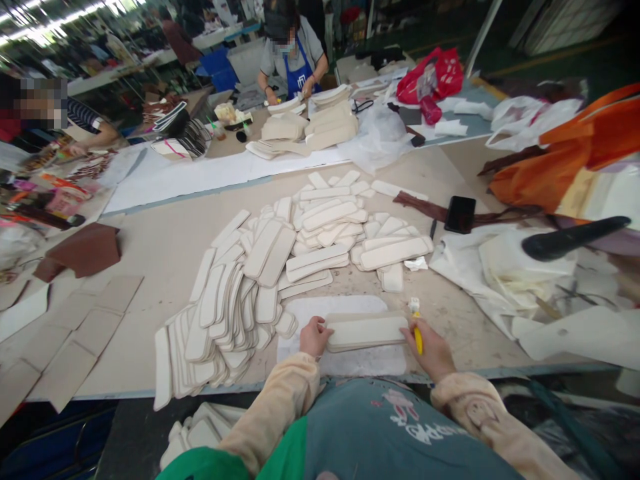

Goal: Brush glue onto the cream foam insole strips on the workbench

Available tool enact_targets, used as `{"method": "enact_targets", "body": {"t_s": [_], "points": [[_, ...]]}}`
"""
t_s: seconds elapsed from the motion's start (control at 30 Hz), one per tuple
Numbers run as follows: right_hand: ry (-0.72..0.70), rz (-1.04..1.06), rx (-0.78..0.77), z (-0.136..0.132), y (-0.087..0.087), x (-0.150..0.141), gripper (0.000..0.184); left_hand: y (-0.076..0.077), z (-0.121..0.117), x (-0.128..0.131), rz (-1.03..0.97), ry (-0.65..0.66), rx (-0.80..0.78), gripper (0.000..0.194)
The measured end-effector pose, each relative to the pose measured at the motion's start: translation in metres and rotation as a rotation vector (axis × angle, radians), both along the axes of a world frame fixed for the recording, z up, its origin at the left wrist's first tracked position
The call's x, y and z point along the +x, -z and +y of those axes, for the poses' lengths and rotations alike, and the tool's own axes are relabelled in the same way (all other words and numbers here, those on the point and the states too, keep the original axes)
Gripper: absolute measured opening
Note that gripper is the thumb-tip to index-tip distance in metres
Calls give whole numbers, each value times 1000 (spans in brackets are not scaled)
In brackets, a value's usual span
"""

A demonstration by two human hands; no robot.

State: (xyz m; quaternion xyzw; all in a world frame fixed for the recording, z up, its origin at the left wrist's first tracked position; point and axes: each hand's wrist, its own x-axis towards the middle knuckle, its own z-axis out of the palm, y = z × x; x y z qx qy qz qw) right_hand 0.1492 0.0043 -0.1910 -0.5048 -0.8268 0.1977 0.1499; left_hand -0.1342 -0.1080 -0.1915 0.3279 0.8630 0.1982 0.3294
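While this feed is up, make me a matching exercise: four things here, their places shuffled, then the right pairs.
Things:
1. Phone
2. Yellow tool
3. Red bag
4. Stack

Places:
A. Between the left hand and right hand
B. Beyond the near table, toward the upper right of the view
C. On the near table, right of the loose pile
D. Held in the right hand

Pairs: 1-C, 2-D, 3-B, 4-A
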Motion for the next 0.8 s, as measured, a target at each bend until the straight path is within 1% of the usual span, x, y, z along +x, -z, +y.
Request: {"method": "enact_targets", "body": {"t_s": [0.23,0.37,0.5,0.67,0.8], "points": [[-6,6,18,0,0,-2,16,0,-1,1,-33,-9,24,28],[4,-19,30,0,0,-4,16,0,-2,0,-33,-16,-2,27],[15,-21,21,1,1,-4,17,2,-7,-2,-39,-36,-10,30],[20,-16,1,0,2,-4,19,6,-19,0,-83,-69,-4,32],[13,-16,19,1,2,-6,22,12,-21,2,-104,-84,-39,26]]}}
